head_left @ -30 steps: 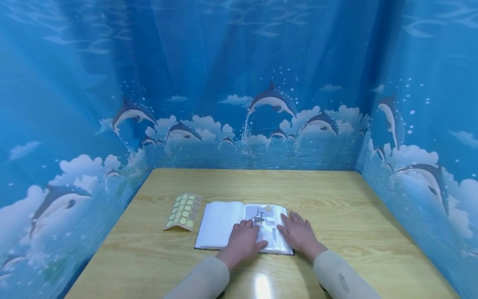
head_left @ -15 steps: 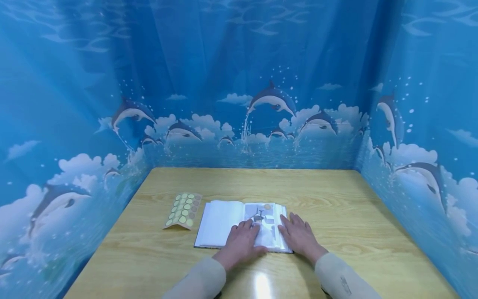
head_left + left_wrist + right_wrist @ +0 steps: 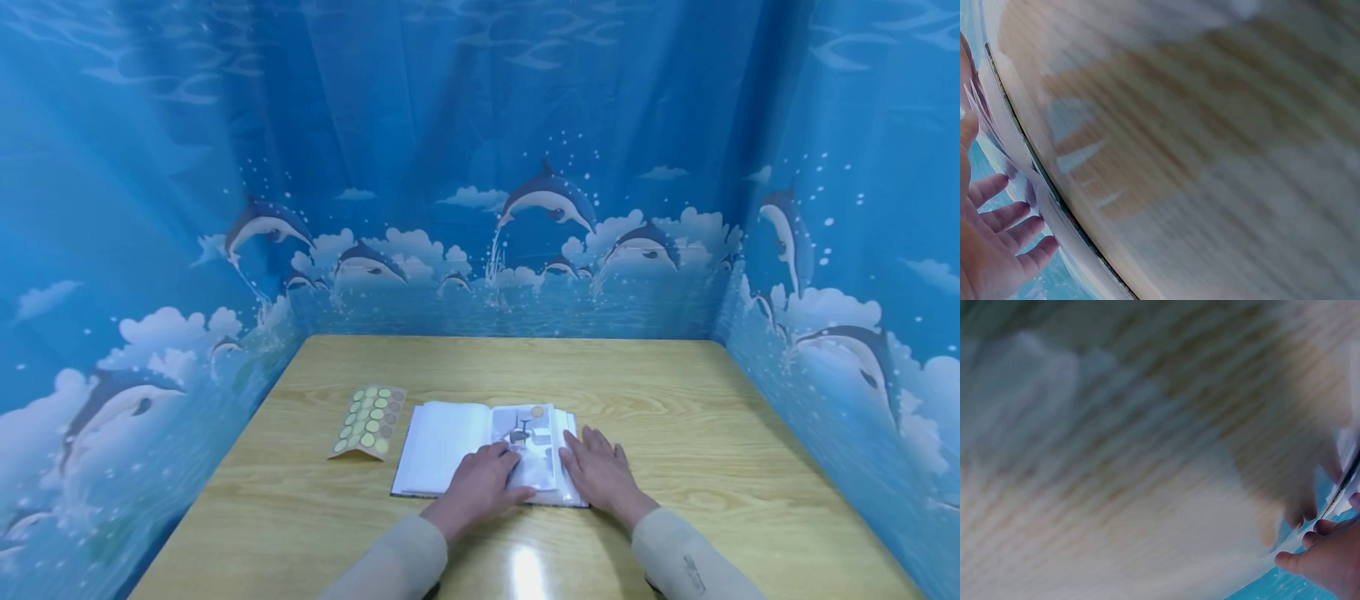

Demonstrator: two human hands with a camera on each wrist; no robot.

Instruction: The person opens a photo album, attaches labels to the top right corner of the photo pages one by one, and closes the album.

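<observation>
An open book point(image 3: 447, 450), perhaps an album, lies on the wooden table. Its left page is blank white, and its right side shows a grey-and-white picture point(image 3: 534, 454) with a round tan spot near the top. My left hand point(image 3: 482, 482) lies over the lower left of that picture, fingers extended and thumb pointing right. At the book's right edge, my right hand point(image 3: 600, 473) rests with spread fingers on the white page border. In the left wrist view the left hand's fingers point(image 3: 1009, 219) look straight beside the book's edge; the right wrist view shows only part of the right hand point(image 3: 1329, 556).
A creased tan sheet of round pale-green stickers point(image 3: 367, 422) stands slightly raised to the left of the book. The wooden table point(image 3: 675, 392) is bounded at the back and sides by blue dolphin-print curtains point(image 3: 420, 167). Light glares on the table's front.
My left hand has slid slightly left and toward me. The picture page's right edge now stands out more clearly from the white pages beneath. The right hand stays nearly still.
</observation>
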